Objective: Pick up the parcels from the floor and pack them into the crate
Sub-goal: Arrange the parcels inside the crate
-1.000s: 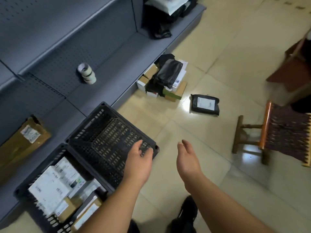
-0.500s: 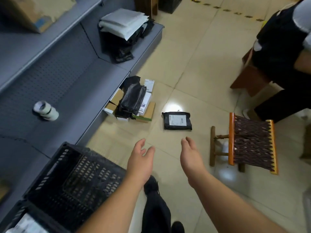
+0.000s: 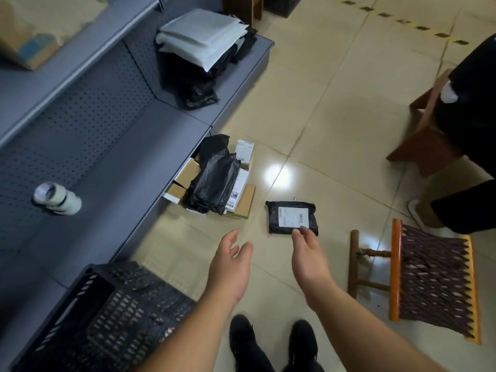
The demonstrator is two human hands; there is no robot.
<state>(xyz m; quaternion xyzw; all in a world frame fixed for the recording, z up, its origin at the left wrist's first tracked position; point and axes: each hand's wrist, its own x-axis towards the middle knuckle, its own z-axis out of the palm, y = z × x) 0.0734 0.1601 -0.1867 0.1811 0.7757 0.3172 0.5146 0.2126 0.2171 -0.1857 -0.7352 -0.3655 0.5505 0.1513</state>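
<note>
Two hands nearer | right hand (image 3: 308,260) fingers relaxed, now over black parcel (image 3: 292,217) | left hand (image 3: 231,267) open, empty

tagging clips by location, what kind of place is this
Likely a parcel sorting or storage room: grey metal shelving holding mailer bags, labelled parcels on the tiled floor, and a black plastic crate.
</note>
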